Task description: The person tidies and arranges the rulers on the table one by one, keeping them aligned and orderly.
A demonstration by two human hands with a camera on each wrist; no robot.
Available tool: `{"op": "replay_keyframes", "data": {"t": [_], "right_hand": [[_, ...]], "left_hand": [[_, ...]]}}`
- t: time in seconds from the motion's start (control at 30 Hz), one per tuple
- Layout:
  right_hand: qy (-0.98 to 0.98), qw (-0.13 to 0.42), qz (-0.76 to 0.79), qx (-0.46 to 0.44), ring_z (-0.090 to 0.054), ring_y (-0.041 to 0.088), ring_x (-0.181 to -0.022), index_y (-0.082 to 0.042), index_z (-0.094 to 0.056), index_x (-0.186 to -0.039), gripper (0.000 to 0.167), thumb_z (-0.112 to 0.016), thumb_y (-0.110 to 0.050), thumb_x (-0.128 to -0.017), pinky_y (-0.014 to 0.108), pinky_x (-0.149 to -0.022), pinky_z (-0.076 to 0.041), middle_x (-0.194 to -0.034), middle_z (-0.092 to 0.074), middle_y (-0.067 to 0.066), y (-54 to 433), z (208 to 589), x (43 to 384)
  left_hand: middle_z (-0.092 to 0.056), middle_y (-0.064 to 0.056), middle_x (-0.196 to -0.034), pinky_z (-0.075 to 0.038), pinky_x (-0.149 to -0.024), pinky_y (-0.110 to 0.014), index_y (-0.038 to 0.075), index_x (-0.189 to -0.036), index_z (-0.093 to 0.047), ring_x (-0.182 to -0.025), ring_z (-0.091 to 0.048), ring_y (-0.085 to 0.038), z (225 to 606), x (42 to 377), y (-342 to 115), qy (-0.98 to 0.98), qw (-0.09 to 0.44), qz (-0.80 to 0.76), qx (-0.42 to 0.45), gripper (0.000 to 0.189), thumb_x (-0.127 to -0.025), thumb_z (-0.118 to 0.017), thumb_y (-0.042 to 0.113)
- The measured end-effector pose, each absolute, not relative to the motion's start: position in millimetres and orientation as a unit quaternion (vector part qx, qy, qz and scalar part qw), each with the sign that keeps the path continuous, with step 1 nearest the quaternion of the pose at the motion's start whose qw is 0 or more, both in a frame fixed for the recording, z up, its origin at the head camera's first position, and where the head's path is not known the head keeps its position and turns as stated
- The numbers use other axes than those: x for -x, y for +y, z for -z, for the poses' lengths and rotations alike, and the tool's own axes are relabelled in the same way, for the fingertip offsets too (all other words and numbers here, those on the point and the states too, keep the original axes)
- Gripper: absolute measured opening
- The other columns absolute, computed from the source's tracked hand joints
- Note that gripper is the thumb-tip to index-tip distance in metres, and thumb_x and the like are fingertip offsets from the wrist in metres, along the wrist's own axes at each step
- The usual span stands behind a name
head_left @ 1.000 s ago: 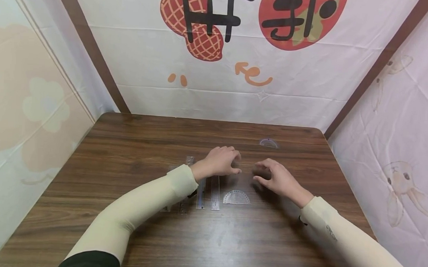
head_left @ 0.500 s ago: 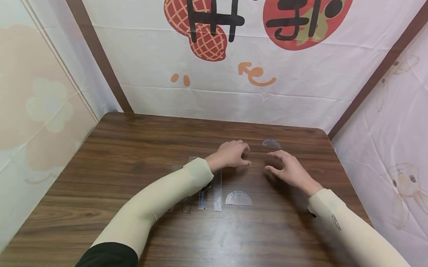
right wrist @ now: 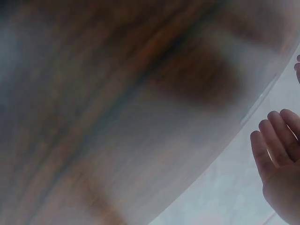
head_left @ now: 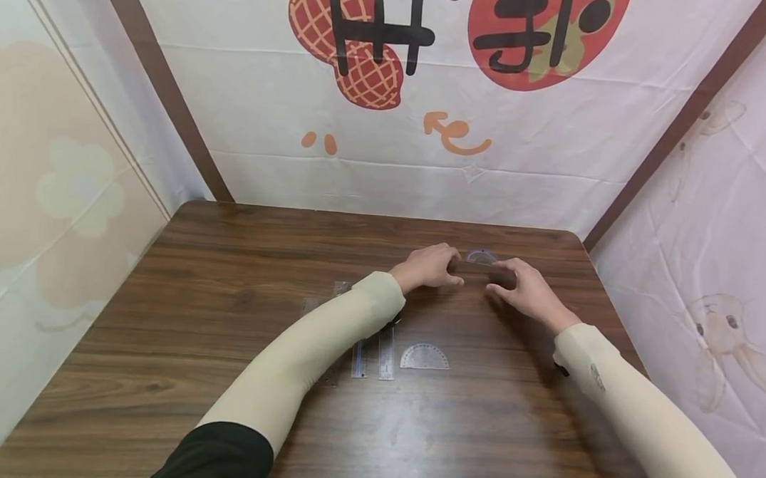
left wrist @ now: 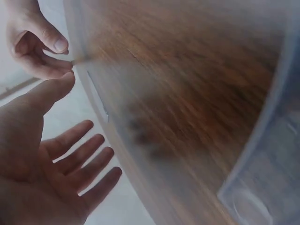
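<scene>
A small clear protractor (head_left: 481, 257) lies flat at the back right of the table in the head view. My left hand (head_left: 429, 266) hovers to its left, fingers relaxed and holding nothing. On the other side is my right hand (head_left: 527, 292), its fingers loosely bent beside the protractor's right end; whether they touch it cannot be told. In the left wrist view, the left hand (left wrist: 61, 159) has its fingers spread, with a thin pale strip beyond them on the table. The right wrist view shows straight fingers of the right hand (right wrist: 283, 159) at the right edge.
A larger clear protractor (head_left: 425, 357) lies mid-table. Left of it are upright clear rulers, one plain (head_left: 386, 357) and one bluish (head_left: 360, 361), with more clear pieces partly under the left sleeve (head_left: 314, 343). A white printed cloth (head_left: 386, 175) hangs behind the brown wooden table (head_left: 227, 275).
Both hands have moved away from the body and rightward, toward the small protractor at the back. The protractors and rulers stay where they were.
</scene>
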State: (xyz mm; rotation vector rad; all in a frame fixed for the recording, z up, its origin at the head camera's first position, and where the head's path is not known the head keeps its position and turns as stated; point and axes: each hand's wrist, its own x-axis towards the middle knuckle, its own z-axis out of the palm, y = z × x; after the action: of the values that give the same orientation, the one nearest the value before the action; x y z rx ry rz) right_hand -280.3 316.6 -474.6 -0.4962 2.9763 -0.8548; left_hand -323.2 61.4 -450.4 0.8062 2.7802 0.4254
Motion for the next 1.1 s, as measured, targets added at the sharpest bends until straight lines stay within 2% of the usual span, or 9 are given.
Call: {"op": "replay_keyframes", "data": {"t": [0.17,0.4,0.57,0.77,0.93,1.1], "right_hand": [[0.951,0.016,0.272,0.143,-0.050,0.051,-0.141,0.003,-0.055,-0.152,0.063,-0.078,-0.027,-0.102,0.067,-0.113,-0.042,-0.152,-0.054,0.028,322.4,476.7,288.5],[0.954,0.009,0.264,0.142,-0.047,0.050,-0.144,0.006,-0.056,-0.149,0.065,-0.080,-0.030,-0.100,0.065,-0.119,-0.036,-0.150,-0.055,0.029,325.2,480.6,303.7],[0.955,0.034,0.269,0.124,-0.046,0.050,-0.144,0.006,-0.053,-0.152,0.069,-0.080,-0.031,-0.100,0.065,-0.118,-0.038,-0.153,-0.051,0.030,326.7,480.8,312.4],[0.953,0.057,0.274,0.111,-0.046,0.050,-0.145,0.005,-0.048,-0.156,0.070,-0.077,-0.030,-0.103,0.064,-0.118,-0.038,-0.157,-0.048,0.031,326.8,480.2,321.5],[0.954,0.053,0.274,0.108,-0.048,0.049,-0.143,0.007,-0.051,-0.153,0.067,-0.078,-0.027,-0.102,0.064,-0.118,-0.038,-0.153,-0.050,0.031,325.8,478.2,328.3],[0.955,0.047,0.269,0.113,-0.054,0.047,-0.133,0.009,-0.054,-0.150,0.063,-0.077,-0.025,-0.103,0.062,-0.113,-0.043,-0.143,-0.054,0.030,325.1,479.4,335.1]], "left_hand": [[-0.055,-0.005,-0.154,-0.047,-0.115,-0.045,0.015,-0.156,-0.053,-0.143,-0.053,-0.022,458.6,330.0,71.5,0.939,0.116,-0.168,-0.277,0.063,-0.104,-0.071,0.047],[-0.055,-0.004,-0.155,-0.046,-0.115,-0.044,0.015,-0.157,-0.051,-0.144,-0.052,-0.022,465.5,335.5,75.2,0.947,0.098,-0.167,-0.258,0.065,-0.103,-0.073,0.044],[-0.051,-0.005,-0.162,-0.042,-0.119,-0.044,0.017,-0.163,-0.045,-0.148,-0.047,-0.026,467.0,339.3,75.0,0.952,0.089,-0.158,-0.248,0.070,-0.104,-0.072,0.043],[-0.053,-0.004,-0.161,-0.041,-0.120,-0.042,0.018,-0.163,-0.047,-0.148,-0.047,-0.026,465.2,341.7,77.7,0.956,0.090,-0.153,-0.235,0.067,-0.105,-0.071,0.043],[-0.056,-0.004,-0.159,-0.043,-0.118,-0.043,0.017,-0.160,-0.051,-0.146,-0.049,-0.026,459.3,341.8,81.8,0.956,0.096,-0.173,-0.218,0.064,-0.105,-0.072,0.041],[-0.055,-0.002,-0.160,-0.045,-0.117,-0.044,0.018,-0.160,-0.050,-0.147,-0.050,-0.025,463.6,352.3,87.4,0.955,0.118,-0.186,-0.201,0.064,-0.105,-0.072,0.041]]}}
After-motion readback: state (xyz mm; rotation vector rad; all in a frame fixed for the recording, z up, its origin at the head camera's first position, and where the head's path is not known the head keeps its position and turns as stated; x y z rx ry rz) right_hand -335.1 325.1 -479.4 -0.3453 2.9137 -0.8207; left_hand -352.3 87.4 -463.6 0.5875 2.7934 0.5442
